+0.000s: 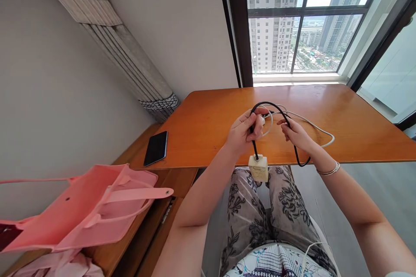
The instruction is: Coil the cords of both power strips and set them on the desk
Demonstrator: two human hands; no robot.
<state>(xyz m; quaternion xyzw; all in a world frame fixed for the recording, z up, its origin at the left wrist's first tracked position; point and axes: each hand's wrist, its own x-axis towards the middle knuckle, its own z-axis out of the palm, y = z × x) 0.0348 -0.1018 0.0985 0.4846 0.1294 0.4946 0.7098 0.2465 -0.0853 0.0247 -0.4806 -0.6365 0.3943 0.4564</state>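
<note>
My left hand (247, 129) is closed around a black cable (271, 103) above the table's near edge. From that grip the cable drops to a cream-coloured power adapter (258, 169), which hangs below the edge over my lap. The black cable arches across to my right hand (296, 134), whose fingers pinch it, and a loop of it sags beneath that wrist. A thin white cable (316, 126) passes by my left fingers and curves over the tabletop behind my right hand. Whether my left fingers also grip the white cable, I cannot tell.
The wooden table (208, 117) stands in front of me, with a black phone (156, 148) at its left edge. A pink bag (107, 207) lies open on a wooden surface at the left. Behind the table are a window (302, 11) and a gathered curtain (120, 47).
</note>
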